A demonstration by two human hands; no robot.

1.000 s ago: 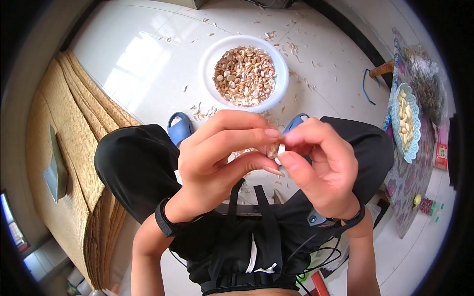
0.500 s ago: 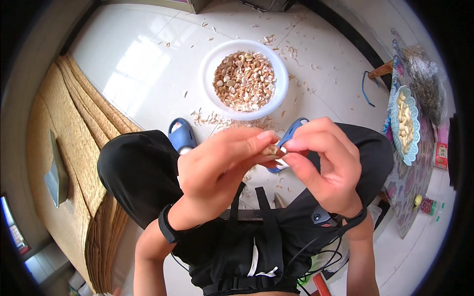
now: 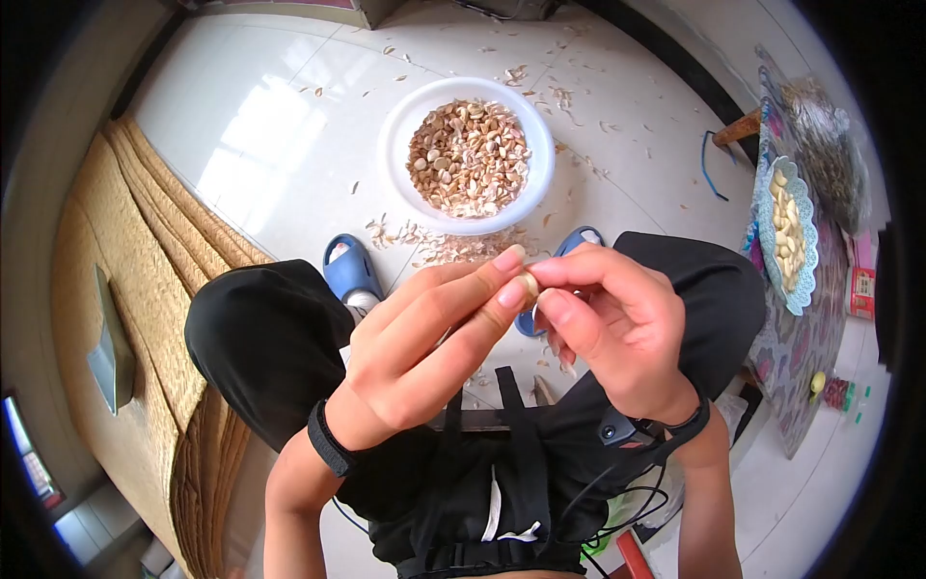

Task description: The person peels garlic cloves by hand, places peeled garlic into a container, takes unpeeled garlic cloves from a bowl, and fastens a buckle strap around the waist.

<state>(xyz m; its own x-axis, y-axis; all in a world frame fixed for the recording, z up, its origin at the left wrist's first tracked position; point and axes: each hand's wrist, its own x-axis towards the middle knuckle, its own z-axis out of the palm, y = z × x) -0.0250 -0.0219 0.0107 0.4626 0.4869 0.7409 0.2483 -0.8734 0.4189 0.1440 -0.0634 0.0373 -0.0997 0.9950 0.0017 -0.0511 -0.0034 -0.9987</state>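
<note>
Above my lap, my left hand (image 3: 424,338) is closed, holding a pale garlic clove (image 3: 530,284) between its thumb and fingertips. My right hand (image 3: 617,333) meets it from the other side, thumb and forefinger pinched at the clove's edge. Part of the clove is hidden by the fingers of both hands. Beyond the hands, a white plastic basin (image 3: 542,164) on the floor contains many unpeeled garlic cloves (image 3: 473,159) and loose skins. To the right, a light-blue scalloped dish (image 3: 806,241) holds several peeled cloves (image 3: 786,232).
Garlic skins (image 3: 468,246) litter the tiled floor around the basin. Folded woven mats (image 3: 135,318) lie at the left, with a greenish tray-like object (image 3: 114,362) on them. The dish rests on a patterned cloth (image 3: 786,372) beside a plastic bag of dried plants (image 3: 825,145).
My left hand has turned so its fingers point up and right, and the clove now looks paler and smoother. My right hand has shifted slightly left, its fingers still at the clove.
</note>
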